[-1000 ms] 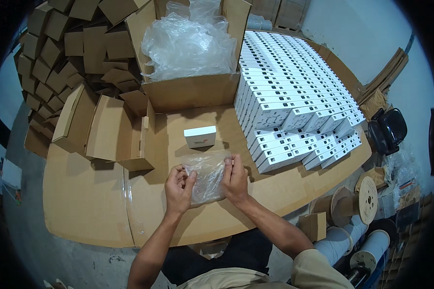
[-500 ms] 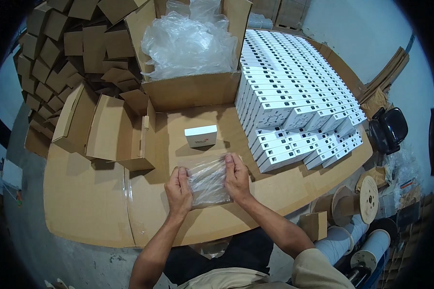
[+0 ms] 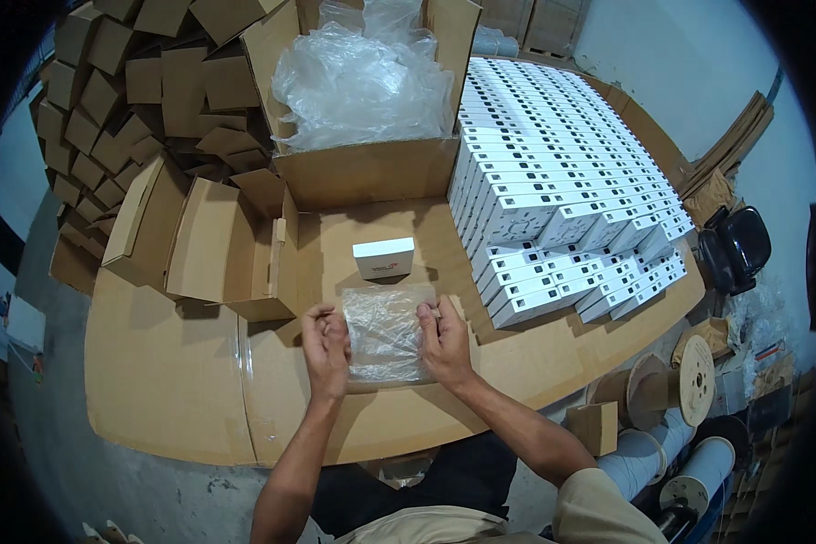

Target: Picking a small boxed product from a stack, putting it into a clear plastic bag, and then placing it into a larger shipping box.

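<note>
While our left hand (image 3: 325,349) is pinching the left edge of the clear plastic bag (image 3: 385,334), lying flat on the cardboard-covered table (image 3: 163,381) near the small white box (image 3: 383,257), our right hand (image 3: 444,343) is gripping its right edge.

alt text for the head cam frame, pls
Both hands, left hand and right hand, hold a clear plastic bag flat over a cardboard-covered table. Beyond it sits a small white box; stacked white boxes stand right, an open carton of plastic behind.
</note>
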A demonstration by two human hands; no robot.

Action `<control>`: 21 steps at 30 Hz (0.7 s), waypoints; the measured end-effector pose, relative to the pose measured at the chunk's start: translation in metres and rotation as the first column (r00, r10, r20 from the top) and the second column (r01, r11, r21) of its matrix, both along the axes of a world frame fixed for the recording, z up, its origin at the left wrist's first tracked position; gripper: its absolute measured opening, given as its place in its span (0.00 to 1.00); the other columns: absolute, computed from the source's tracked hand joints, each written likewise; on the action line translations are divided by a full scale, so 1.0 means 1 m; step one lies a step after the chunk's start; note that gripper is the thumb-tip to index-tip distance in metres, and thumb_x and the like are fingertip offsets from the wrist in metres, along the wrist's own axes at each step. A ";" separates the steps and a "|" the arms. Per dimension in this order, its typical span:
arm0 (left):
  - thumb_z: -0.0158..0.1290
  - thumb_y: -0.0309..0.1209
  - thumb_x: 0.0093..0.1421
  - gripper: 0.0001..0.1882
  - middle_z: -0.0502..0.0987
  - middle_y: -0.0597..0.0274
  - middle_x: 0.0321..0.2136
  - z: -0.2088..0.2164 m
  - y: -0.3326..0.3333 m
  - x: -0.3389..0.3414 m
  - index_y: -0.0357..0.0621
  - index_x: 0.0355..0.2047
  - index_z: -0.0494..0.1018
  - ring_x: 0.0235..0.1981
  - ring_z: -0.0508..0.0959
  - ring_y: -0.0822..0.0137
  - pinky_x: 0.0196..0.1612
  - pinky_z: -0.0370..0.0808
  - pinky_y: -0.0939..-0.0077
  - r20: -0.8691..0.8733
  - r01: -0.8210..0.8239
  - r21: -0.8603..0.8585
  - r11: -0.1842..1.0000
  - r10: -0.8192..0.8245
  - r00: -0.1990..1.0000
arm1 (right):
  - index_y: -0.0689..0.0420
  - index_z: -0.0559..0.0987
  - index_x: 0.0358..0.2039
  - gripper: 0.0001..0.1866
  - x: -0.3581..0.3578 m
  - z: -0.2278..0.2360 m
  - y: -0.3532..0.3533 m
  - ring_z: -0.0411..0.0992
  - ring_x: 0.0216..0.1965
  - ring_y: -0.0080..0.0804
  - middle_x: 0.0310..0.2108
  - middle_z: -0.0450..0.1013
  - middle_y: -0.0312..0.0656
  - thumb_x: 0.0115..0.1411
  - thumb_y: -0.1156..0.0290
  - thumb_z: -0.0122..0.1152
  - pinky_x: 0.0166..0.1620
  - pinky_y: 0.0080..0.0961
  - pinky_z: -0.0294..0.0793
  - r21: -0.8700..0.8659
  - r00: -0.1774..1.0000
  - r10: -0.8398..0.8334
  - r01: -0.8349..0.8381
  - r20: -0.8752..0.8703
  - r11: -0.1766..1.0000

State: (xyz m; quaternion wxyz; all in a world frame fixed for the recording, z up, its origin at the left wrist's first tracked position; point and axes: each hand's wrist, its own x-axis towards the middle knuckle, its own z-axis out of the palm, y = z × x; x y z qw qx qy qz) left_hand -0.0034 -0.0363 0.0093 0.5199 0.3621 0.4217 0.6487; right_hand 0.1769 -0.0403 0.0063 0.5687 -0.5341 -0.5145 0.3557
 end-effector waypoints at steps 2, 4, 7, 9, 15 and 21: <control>0.57 0.32 0.68 0.12 0.77 0.67 0.35 0.007 0.001 0.008 0.38 0.45 0.71 0.34 0.76 0.76 0.35 0.74 0.79 -0.085 0.103 0.054 0.993 -0.098 0.992 | 0.63 0.72 0.35 0.11 0.000 0.003 -0.002 0.65 0.19 0.17 0.17 0.67 0.36 0.71 0.67 0.56 0.24 0.23 0.63 -0.040 0.999 0.040 -0.040 0.000 0.998; 0.64 0.25 0.61 0.20 0.81 0.59 0.41 0.008 0.002 0.002 0.34 0.51 0.72 0.41 0.80 0.73 0.44 0.78 0.80 -0.121 0.307 -0.062 0.950 -0.313 0.942 | 0.63 0.74 0.36 0.11 0.003 0.002 -0.001 0.67 0.21 0.16 0.19 0.70 0.35 0.71 0.67 0.56 0.25 0.21 0.65 0.011 0.997 0.063 -0.063 0.033 0.998; 0.64 0.25 0.61 0.20 0.81 0.60 0.41 0.002 0.002 -0.003 0.34 0.52 0.71 0.40 0.81 0.72 0.44 0.79 0.78 -0.191 0.334 -0.134 0.933 -0.355 0.915 | 0.62 0.77 0.39 0.09 0.008 0.007 0.006 0.71 0.26 0.16 0.26 0.75 0.35 0.71 0.68 0.58 0.29 0.18 0.70 -0.010 0.989 0.106 -0.108 -0.106 0.994; 0.64 0.24 0.61 0.20 0.81 0.60 0.41 0.002 0.002 -0.001 0.34 0.52 0.72 0.40 0.81 0.72 0.44 0.79 0.78 -0.199 0.329 -0.109 0.938 -0.345 0.917 | 0.61 0.78 0.41 0.09 0.017 0.014 0.016 0.73 0.29 0.16 0.30 0.78 0.35 0.70 0.68 0.58 0.32 0.17 0.72 -0.081 0.955 0.110 -0.136 -0.274 0.987; 0.64 0.22 0.61 0.20 0.81 0.59 0.42 0.004 -0.001 -0.002 0.34 0.52 0.72 0.41 0.81 0.71 0.47 0.79 0.77 -0.183 0.299 -0.081 0.951 -0.309 0.933 | 0.55 0.81 0.48 0.17 0.024 0.071 0.018 0.74 0.51 0.40 0.49 0.77 0.41 0.58 0.73 0.69 0.52 0.34 0.73 0.453 0.789 -0.099 -0.241 0.607 0.859; 0.65 0.22 0.60 0.20 0.81 0.59 0.41 0.010 0.000 0.003 0.36 0.51 0.72 0.42 0.81 0.72 0.47 0.79 0.77 -0.205 0.322 -0.082 0.943 -0.332 0.921 | 0.54 0.81 0.41 0.14 0.017 0.052 0.018 0.70 0.55 0.41 0.51 0.73 0.40 0.54 0.72 0.71 0.55 0.39 0.66 0.399 0.733 -0.087 -0.264 0.675 0.878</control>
